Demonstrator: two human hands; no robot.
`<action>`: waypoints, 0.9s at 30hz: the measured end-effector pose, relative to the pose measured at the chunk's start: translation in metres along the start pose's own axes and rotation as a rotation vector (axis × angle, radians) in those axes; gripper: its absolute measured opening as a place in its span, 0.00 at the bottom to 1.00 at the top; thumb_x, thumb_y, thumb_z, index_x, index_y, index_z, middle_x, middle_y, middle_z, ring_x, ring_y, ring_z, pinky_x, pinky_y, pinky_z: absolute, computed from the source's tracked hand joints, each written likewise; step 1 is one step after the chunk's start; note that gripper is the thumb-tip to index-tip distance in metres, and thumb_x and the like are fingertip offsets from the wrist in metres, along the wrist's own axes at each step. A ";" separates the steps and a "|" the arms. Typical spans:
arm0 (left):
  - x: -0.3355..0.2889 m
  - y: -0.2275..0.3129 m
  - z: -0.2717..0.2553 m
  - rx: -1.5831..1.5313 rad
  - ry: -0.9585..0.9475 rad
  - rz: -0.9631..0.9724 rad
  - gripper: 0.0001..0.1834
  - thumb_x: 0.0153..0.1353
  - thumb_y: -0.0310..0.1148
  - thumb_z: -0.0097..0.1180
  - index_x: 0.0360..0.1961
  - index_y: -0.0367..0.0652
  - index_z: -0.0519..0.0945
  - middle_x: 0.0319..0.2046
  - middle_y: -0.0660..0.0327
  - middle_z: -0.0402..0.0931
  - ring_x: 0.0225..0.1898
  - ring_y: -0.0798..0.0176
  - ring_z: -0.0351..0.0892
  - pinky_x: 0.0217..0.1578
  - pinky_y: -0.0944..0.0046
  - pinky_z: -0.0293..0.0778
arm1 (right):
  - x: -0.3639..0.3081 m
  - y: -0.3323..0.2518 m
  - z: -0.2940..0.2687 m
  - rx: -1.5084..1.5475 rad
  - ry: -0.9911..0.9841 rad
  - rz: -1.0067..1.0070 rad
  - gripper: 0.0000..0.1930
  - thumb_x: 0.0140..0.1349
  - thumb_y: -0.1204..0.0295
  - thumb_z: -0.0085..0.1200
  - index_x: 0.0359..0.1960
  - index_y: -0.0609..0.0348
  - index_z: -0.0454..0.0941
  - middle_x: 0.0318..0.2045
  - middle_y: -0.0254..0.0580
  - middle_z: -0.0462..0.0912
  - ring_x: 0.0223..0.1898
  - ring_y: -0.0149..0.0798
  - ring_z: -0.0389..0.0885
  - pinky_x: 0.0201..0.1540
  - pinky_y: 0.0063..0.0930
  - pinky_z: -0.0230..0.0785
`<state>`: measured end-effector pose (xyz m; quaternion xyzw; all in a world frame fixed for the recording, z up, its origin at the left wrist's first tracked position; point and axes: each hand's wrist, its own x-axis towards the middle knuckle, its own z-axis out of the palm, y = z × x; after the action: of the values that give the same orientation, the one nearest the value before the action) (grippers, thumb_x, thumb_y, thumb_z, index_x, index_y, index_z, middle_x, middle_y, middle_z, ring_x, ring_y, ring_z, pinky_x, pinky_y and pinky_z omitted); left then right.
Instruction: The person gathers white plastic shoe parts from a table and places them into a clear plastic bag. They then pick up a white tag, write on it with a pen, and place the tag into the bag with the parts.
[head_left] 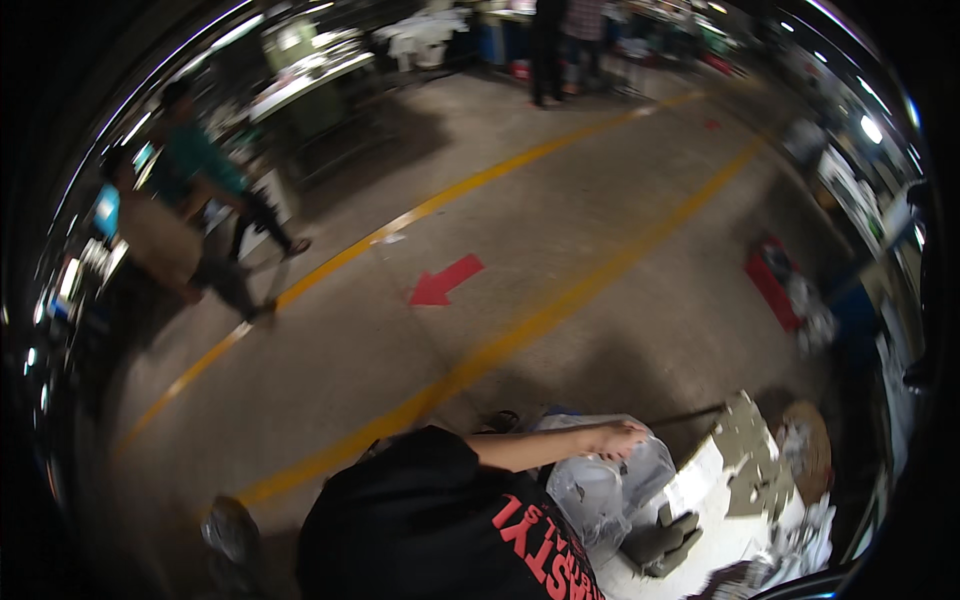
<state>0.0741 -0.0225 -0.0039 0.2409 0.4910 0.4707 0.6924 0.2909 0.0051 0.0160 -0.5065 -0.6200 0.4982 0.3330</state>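
Translucent plastic bag (pixel 585 490), whitish, crumpled, hand (pixel 617 439) at its rim

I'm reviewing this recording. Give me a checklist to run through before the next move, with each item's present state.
1. Left hand at the clear plastic bag: ok, it is over the bag's upper part.
2. Left hand's grip on the bag: cannot tell, the fingers are blurred.
3. Right hand in view: not ok, it cannot be made out.
4. Dark grey object beside the bag: ok, it lies on the white surface.
5. Passers-by apart from the hands: ok, the two people at left are over by the far yellow line.
6. Work framed centrally: not ok, it sits low while floor fills the middle.
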 end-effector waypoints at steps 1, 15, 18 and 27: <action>0.002 -0.001 -0.003 -0.045 -0.023 0.016 0.17 0.74 0.46 0.39 0.27 0.54 0.66 0.17 0.74 0.57 0.15 0.77 0.50 0.15 0.68 0.48 | -0.004 -0.001 0.002 -0.001 -0.014 0.002 0.29 0.60 0.55 0.62 0.58 0.62 0.80 0.47 0.43 0.86 0.44 0.45 0.86 0.47 0.38 0.80; 0.014 0.013 -0.042 -0.151 -0.126 0.105 0.16 0.76 0.47 0.36 0.35 0.52 0.70 0.19 0.73 0.61 0.15 0.76 0.54 0.15 0.70 0.51 | -0.055 0.035 -0.021 0.170 0.060 0.160 0.31 0.59 0.47 0.59 0.58 0.57 0.80 0.46 0.39 0.85 0.43 0.44 0.85 0.45 0.37 0.79; 0.018 0.014 -0.045 0.009 -0.110 0.122 0.10 0.75 0.42 0.42 0.42 0.51 0.74 0.20 0.72 0.63 0.17 0.77 0.56 0.15 0.70 0.51 | -0.065 0.028 -0.024 0.439 0.079 0.301 0.32 0.59 0.46 0.58 0.58 0.56 0.79 0.45 0.39 0.85 0.42 0.43 0.85 0.45 0.37 0.79; 0.014 0.027 -0.050 0.375 -0.117 0.175 0.09 0.75 0.41 0.51 0.46 0.48 0.75 0.32 0.71 0.73 0.28 0.75 0.67 0.24 0.67 0.65 | -0.061 0.055 -0.045 1.054 0.082 0.279 0.18 0.62 0.59 0.54 0.47 0.57 0.82 0.46 0.44 0.85 0.46 0.46 0.85 0.51 0.50 0.79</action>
<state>0.0190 -0.0043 -0.0089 0.4340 0.5062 0.4148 0.6191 0.3650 -0.0417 -0.0182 -0.3673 -0.1997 0.7606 0.4966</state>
